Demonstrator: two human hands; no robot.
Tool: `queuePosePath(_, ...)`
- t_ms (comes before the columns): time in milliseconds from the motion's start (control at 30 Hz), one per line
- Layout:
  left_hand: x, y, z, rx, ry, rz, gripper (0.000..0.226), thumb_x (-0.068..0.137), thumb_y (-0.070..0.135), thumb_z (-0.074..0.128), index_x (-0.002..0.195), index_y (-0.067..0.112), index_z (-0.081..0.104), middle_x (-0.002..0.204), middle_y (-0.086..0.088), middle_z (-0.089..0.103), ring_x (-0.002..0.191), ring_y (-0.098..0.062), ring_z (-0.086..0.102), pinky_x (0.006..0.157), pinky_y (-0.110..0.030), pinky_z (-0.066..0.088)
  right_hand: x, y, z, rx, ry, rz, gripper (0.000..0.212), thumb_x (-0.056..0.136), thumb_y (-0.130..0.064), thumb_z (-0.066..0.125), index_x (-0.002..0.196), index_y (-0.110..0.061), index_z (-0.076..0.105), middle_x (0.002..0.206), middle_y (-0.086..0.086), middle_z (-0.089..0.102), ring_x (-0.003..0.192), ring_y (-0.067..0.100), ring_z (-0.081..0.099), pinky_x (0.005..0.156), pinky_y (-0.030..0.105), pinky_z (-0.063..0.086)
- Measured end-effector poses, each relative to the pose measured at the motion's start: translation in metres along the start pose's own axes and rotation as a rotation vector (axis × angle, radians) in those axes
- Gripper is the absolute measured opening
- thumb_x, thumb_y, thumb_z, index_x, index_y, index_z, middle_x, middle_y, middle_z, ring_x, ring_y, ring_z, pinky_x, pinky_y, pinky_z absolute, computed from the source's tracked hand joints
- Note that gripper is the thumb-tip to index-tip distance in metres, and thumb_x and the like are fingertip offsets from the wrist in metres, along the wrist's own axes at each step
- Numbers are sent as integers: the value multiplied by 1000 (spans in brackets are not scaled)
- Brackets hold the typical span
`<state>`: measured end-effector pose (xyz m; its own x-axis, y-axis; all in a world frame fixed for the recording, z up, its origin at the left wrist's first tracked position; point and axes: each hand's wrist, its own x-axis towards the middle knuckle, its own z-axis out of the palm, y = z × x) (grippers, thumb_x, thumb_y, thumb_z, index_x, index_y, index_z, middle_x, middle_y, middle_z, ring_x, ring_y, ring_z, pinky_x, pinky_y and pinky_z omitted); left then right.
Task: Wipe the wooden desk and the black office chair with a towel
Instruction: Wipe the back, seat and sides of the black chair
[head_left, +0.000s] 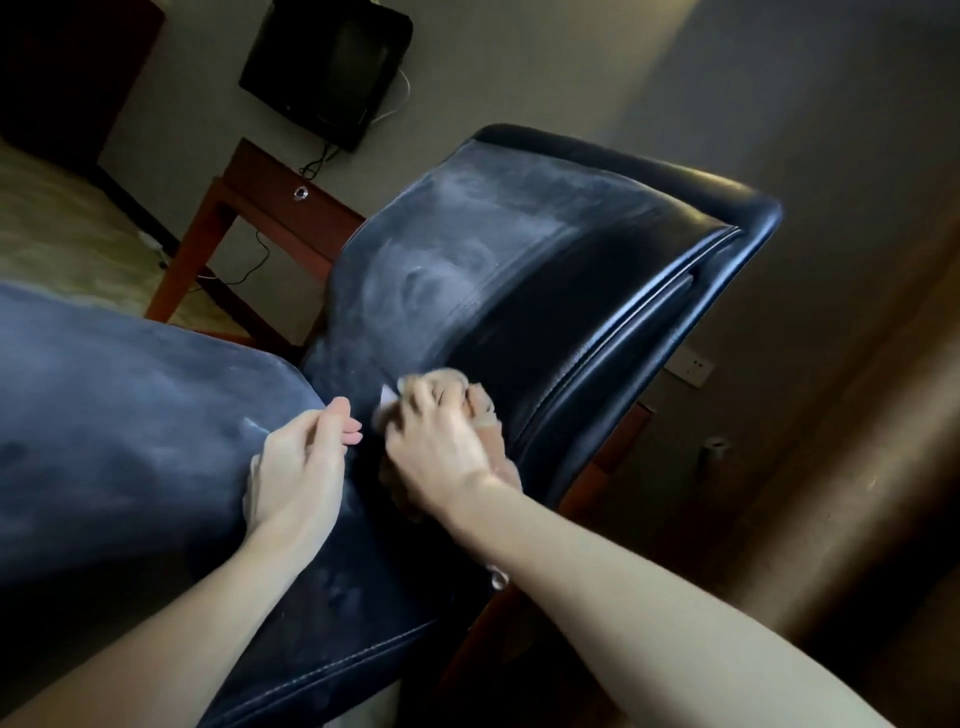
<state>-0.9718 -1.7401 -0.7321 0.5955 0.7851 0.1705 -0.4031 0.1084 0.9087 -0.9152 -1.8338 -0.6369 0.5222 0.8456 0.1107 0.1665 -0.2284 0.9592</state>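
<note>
Chair (519, 249): black, with its dusty seat (130, 415) at the left and its backrest to the right. The backrest is grey with dust on its left part and dark and glossy on its right.

Left hand (298, 467): rests on the seat's edge beside the crease. Its fingers are loosely bent and hold nothing.

Right hand (441, 441): just beside the left hand, with fingers curled tight round the towel (501, 452).

Towel: tan, bunched and blurred. It is pressed against the base of the backrest at the crease.

Desk (280, 192): wooden, standing behind the chair against the wall, below a dark TV (327, 67).
</note>
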Motion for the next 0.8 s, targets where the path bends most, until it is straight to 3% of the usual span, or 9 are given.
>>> queuePosePath(67,-4,1,1,6,-1,-4,42,79,73,41,81,47,74,85,20,77,101,-23,70,95,-54,55,-14,-4,6,160,32,-3,40,98,2,32,125,-12,58,127,15,57,120,38,48,91,49,46)
queuePosePath(133,-7,5,1,8,0,-1,41,77,72,40,80,48,73,86,17,77,102,-26,69,95,-54,55,-16,12,0,389,64,49,26,96,-20,50,118,-25,64,126,1,58,122,28,48,94,45,42)
queuePosePath(233,-11,9,2,41,-17,2,41,76,71,38,81,48,72,85,21,76,103,-22,69,96,-52,55,-6,68,-31,323,252,147,21,73,-32,66,94,-32,67,104,-8,63,108,24,56,75,39,30)
queuePosePath(300,-12,10,2,44,-18,-1,42,76,71,37,83,48,71,85,25,75,102,-18,69,97,-51,54,-8,118,-44,319,341,318,31,72,-33,65,103,-31,68,111,-4,64,110,29,55,75,40,28)
queuePosePath(367,-11,10,2,34,-17,-9,42,76,72,37,82,48,71,85,26,75,102,-18,69,98,-52,54,-9,171,-49,350,407,462,41,79,-37,58,118,-30,67,122,1,63,118,35,52,85,46,38)
queuePosePath(500,-7,13,6,-44,-7,-66,41,75,71,40,74,46,73,83,21,76,101,-19,70,99,-54,53,9,251,-51,178,276,620,41,74,-28,65,114,-20,70,123,12,65,124,39,48,98,53,37)
queuePosePath(633,-3,16,7,-159,43,-142,53,70,68,44,74,27,77,81,12,78,95,-16,73,99,-54,54,23,283,-39,315,31,679,56,77,-39,59,131,-27,64,138,13,60,135,38,44,114,60,28)
queuePosePath(733,0,17,8,-222,90,-197,48,76,58,47,77,20,76,81,5,79,96,-20,73,95,-51,57,30,276,-30,401,4,653,60,78,-46,53,131,-21,64,134,15,63,129,40,54,93,48,45)
queuePosePath(800,0,18,9,-244,101,-197,45,80,53,48,79,17,75,84,0,78,98,-22,72,89,-47,59,33,260,-29,314,45,608,54,79,-44,55,125,-18,66,124,15,67,119,39,61,77,42,39)
